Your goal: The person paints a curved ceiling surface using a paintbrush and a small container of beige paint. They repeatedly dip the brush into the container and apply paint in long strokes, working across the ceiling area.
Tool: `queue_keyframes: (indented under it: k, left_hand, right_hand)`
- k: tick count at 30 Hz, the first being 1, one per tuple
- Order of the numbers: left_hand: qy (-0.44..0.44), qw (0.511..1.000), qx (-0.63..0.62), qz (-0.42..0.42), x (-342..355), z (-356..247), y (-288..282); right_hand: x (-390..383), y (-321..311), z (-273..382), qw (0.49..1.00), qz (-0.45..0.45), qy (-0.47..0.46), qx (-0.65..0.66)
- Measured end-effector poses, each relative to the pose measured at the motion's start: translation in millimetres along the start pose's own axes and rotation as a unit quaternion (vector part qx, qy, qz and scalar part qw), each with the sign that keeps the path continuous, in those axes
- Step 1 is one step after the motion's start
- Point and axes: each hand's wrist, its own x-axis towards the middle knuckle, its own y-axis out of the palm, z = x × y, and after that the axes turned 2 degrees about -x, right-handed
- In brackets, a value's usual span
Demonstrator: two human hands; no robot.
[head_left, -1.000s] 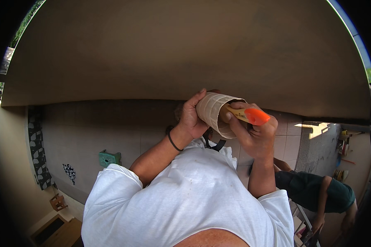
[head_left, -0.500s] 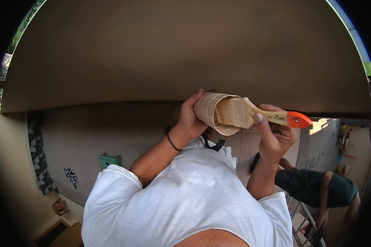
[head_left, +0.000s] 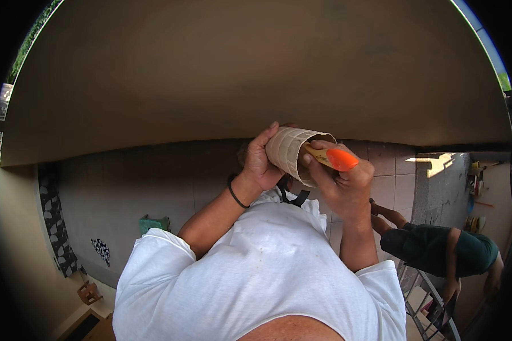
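Note:
My left hand (head_left: 260, 159) is wrapped round a beige, ribbed cylindrical container (head_left: 285, 152), its open mouth tilted to the right. A paintbrush (head_left: 341, 159) with a pale wooden handle and an orange end reaches into that mouth. My right hand (head_left: 347, 184) grips the handle close to the container's rim, fingers closed around it. The bristles are hidden inside the container, and whatever else it holds does not show.
A broad brown wall-like surface (head_left: 256, 68) spans the upper view. A green stool (head_left: 153, 223) stands on the tiled floor at left. At lower right, a person in a dark green shirt (head_left: 455, 250) is beside a metal ladder (head_left: 424, 295).
My right hand has moved left, pushing the paintbrush deeper into the container, so its bristles no longer show. My left hand and the container have hardly moved. The other person has shifted slightly.

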Motion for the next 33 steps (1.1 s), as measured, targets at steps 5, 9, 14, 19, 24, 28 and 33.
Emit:
queue_keyframes:
  k: [5, 9, 14, 19, 24, 28, 33]
  left_hand:
    - [0.006, 1.0, -0.003, -0.014, -0.2, 0.1, 0.1]
    - [0.005, 1.0, -0.017, -0.025, 2.0, -0.1, -1.5]
    - [-0.009, 1.0, 0.011, -0.01, 1.6, 0.7, -1.4]
    - [-0.014, 0.999, 0.015, -0.029, 3.9, 1.4, -3.4]
    - [-0.027, 0.999, 0.019, -0.029, 5.8, 2.1, -5.4]
    - [-0.034, 0.999, 0.021, -0.022, 10.1, 2.8, -4.8]
    - [-0.031, 0.999, 0.031, -0.025, 10.0, 6.7, -2.7]
  right_hand:
    - [-7.1, -16.6, 7.7, 0.989, -0.069, 0.09, 0.095]
    - [-11.2, -34.7, 9.6, 0.967, -0.123, 0.145, 0.171]
    - [-20.7, -27.5, -0.7, 0.988, -0.097, 0.059, 0.107]
    - [-19.2, -19.2, -5.1, 0.996, -0.072, -0.024, 0.041]
    - [-29.4, -18.1, -8.3, 0.989, -0.113, 0.009, 0.094]
    - [-34.5, -20.9, -10.6, 0.976, -0.126, 0.064, 0.163]
    - [-38.9, -30.0, -22.4, 0.957, -0.181, 0.077, 0.215]
